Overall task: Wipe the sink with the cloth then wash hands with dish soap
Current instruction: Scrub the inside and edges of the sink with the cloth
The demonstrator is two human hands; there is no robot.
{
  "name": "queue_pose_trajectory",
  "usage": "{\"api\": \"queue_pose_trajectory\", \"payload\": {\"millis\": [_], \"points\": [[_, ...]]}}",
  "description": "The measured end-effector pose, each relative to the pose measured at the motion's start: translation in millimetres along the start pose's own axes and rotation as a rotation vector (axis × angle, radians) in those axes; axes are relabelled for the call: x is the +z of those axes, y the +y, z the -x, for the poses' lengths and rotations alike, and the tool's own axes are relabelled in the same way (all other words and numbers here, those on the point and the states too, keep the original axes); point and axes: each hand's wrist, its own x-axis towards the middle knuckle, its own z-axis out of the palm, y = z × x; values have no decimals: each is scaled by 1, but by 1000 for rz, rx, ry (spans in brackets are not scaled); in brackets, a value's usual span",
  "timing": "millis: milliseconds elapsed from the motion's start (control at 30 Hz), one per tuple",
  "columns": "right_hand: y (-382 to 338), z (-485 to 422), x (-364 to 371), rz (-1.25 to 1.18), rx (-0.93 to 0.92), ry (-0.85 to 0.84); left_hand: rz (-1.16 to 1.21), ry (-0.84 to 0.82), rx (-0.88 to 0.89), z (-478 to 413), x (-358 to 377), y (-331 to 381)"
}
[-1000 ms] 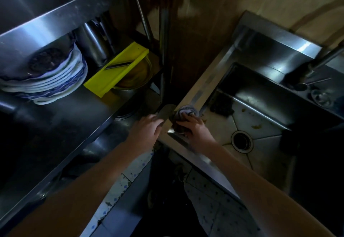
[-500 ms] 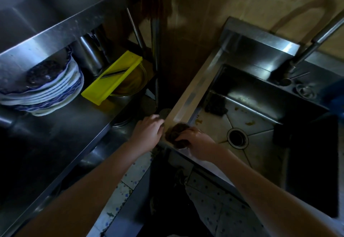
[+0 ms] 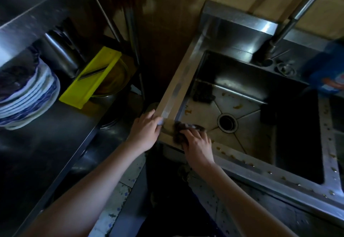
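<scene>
My right hand (image 3: 197, 143) has dragged the dark bunched cloth (image 3: 183, 127) down the left rim to the near corner of the square stainless steel sink (image 3: 176, 87), at nine o'clock from the round drain (image 3: 227, 122). Its fingers are curled over the wad, clamping it to the steel. My left hand (image 3: 147, 128), at nine o'clock of the cloth, now hooks curled fingers on the outer corner. I judge the rim pass nearly done; the basin, flecked with orange scraps (image 3: 188, 111), remains. A blurred blue container (image 3: 325, 72) at three o'clock may be soap.
</scene>
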Motion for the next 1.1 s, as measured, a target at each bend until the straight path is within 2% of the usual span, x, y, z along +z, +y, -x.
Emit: {"api": "queue_pose_trajectory", "payload": {"millis": [200, 400, 767, 900, 1100], "points": [[-34, -14, 14, 26, -56, -47, 8, 26, -11, -1, 0, -3], [-16, -6, 9, 25, -44, -3, -38, 17, 8, -6, 3, -2], [60, 49, -20, 49, 197, 78, -115, 22, 42, 0, 6, 1], [64, 56, -22, 53, 258, 71, -108, 19, 39, 6, 8, 11], [33, 35, -15, 9, 152, 5, -134, -87, 102, 18, 19, 31]]}}
